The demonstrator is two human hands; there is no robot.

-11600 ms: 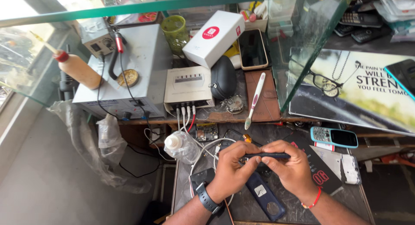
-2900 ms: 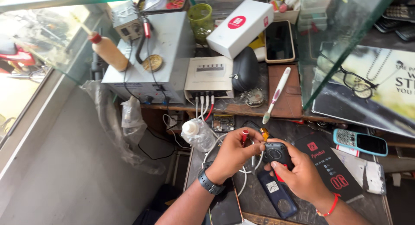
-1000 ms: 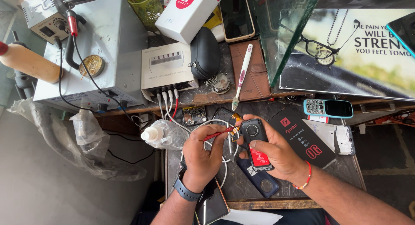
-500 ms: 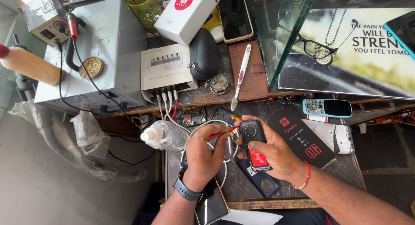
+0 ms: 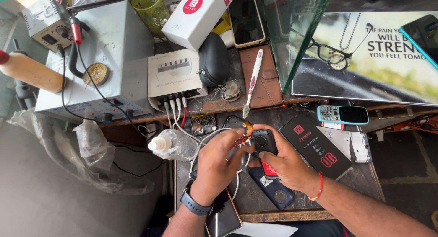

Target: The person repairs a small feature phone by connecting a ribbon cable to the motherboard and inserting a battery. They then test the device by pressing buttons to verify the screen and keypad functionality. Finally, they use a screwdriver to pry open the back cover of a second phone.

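My right hand grips a small black phone body with a red patch on its lower part, held upright over the dark work mat. My left hand, with a dark watch on the wrist, pinches a red and yellow clip lead against the upper left corner of that phone. White cables loop under my left hand. A dark blue phone back cover lies flat just below my right hand.
A clear plastic bottle lies left of my hands. Behind are a small circuit board, a white multi-port box, a grey power supply, a toothbrush, a black pouch. A blue keypad phone and black card lie right.
Over the earlier frames the phone body came up from lying sideways to upright in my right hand. In the last second my left hand brought the clip lead onto its top corner.
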